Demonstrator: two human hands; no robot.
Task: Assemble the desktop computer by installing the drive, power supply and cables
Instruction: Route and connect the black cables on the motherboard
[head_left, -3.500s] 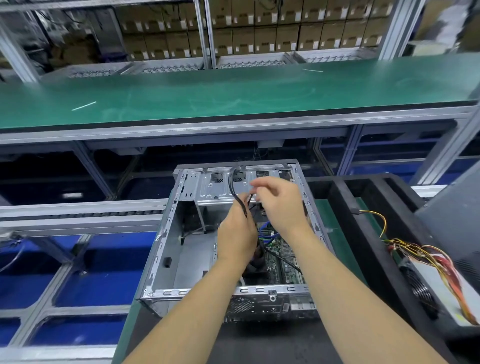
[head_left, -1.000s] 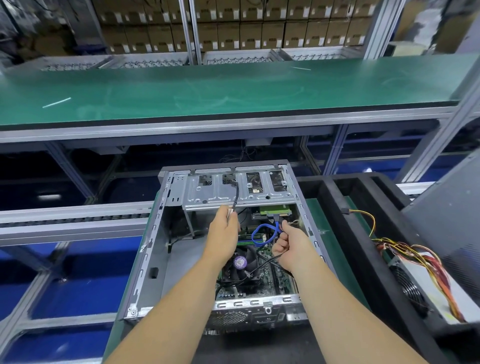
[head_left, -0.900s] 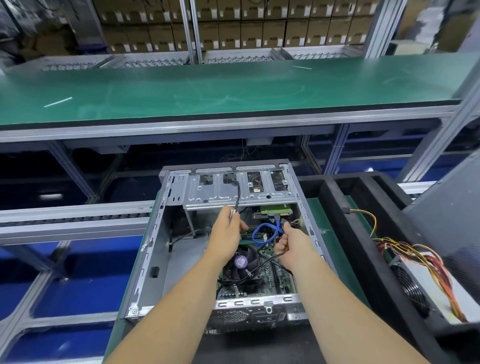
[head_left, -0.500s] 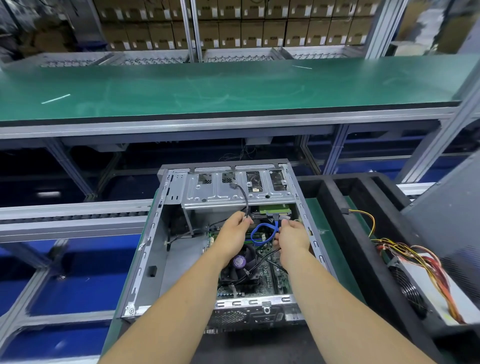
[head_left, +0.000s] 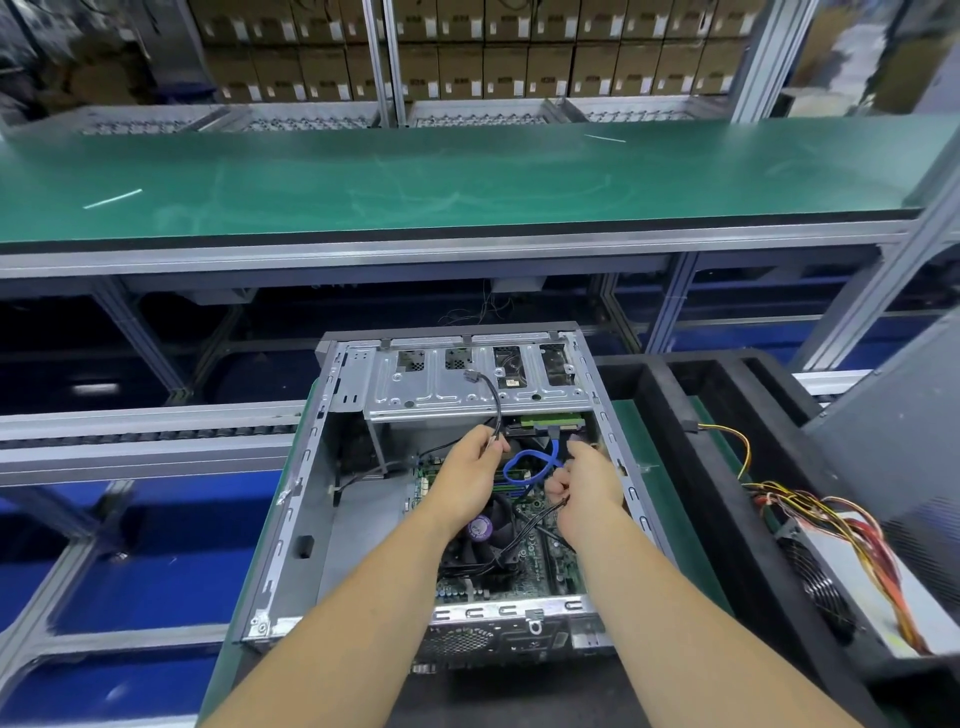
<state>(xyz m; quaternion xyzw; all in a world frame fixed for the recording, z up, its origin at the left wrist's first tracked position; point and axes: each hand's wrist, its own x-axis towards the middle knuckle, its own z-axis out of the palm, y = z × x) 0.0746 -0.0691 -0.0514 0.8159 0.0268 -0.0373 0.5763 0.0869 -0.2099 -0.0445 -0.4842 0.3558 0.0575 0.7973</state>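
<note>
Inside the open computer case (head_left: 291, 525), centre frame: left hand (head_left: 467, 480) pinching black cable (head_left: 496, 410), right hand (head_left: 587, 486) pinching thin black wire (head_left: 530, 525) beside the right wall.

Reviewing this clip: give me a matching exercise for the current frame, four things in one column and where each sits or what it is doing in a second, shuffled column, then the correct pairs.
Things
1. blue cable
2. black cable
3. power supply
4. CPU fan

Places or states
A. lies outside the case, in the black tray on the right
B. looped between the two hands, inside the case
C. runs down from the drive cage to the left hand
D. sits on the motherboard, under the left wrist

Pairs: 1-B, 2-C, 3-A, 4-D
</note>
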